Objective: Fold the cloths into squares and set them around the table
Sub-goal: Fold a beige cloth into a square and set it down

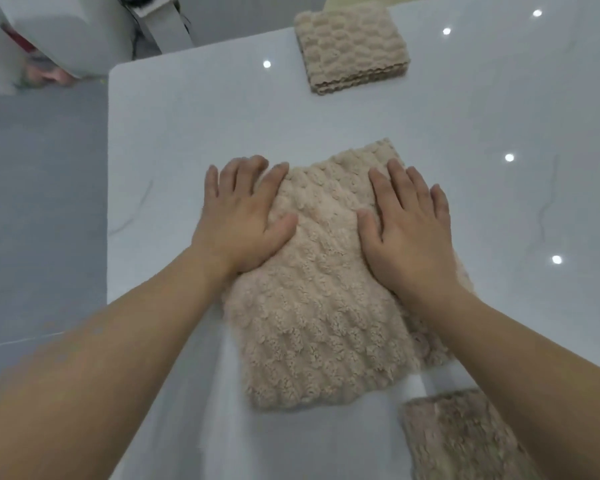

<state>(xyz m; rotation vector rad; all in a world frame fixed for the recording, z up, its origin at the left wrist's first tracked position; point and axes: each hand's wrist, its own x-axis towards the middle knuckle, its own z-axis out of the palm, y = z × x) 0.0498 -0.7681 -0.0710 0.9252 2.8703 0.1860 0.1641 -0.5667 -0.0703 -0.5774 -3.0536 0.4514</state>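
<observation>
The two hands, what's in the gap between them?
Only the fluffy beige cloth. In the head view, the left hand and right hand press flat on it, and a strip of cloth shows between their thumbs.

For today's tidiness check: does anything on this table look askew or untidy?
Yes: under the cloth both hands press, a lower layer pokes out along its right edge, so the fold is uneven. The far cloth looks neatly squared.

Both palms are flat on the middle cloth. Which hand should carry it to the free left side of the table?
Left, probably. The left hand lies on the middle cloth's left edge, fingertips already over bare table. The right hand presses the opposite side.
</observation>
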